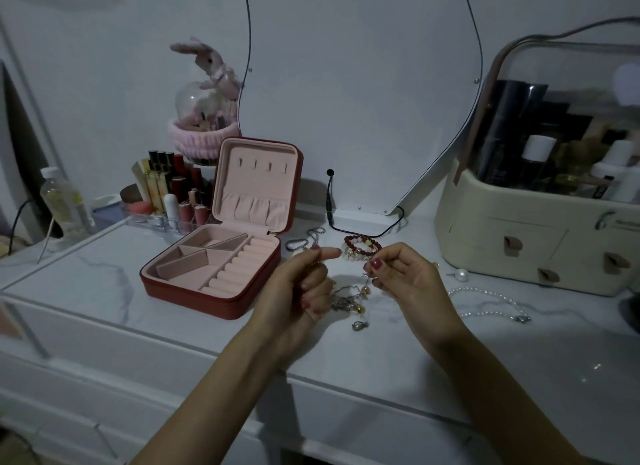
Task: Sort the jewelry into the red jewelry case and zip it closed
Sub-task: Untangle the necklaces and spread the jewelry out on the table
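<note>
Open jewelry case [211, 267] on table [381, 360], left of jewelry pile [349, 300]; organizer [540, 242] far right.

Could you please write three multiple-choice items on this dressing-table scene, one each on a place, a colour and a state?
1. Where does the pearl necklace lie?
A. in the case
B. on the table right of the hands
C. on the lipstick organiser

2. What colour is the lining of the jewelry case?
A. pink
B. black
C. green

3. In what state is the case?
A. zipped closed
B. open, lid upright, compartments empty
C. open and full of rings

Answers:
1 B: the pearls lie on the table beyond the right hand, near the cream cosmetics box.
2 A: the lid and trays show pale pink inside the red shell.
3 B: the lid stands up and no jewelry lies in the trays, while the left hand and right hand hold a small piece between them.
</note>
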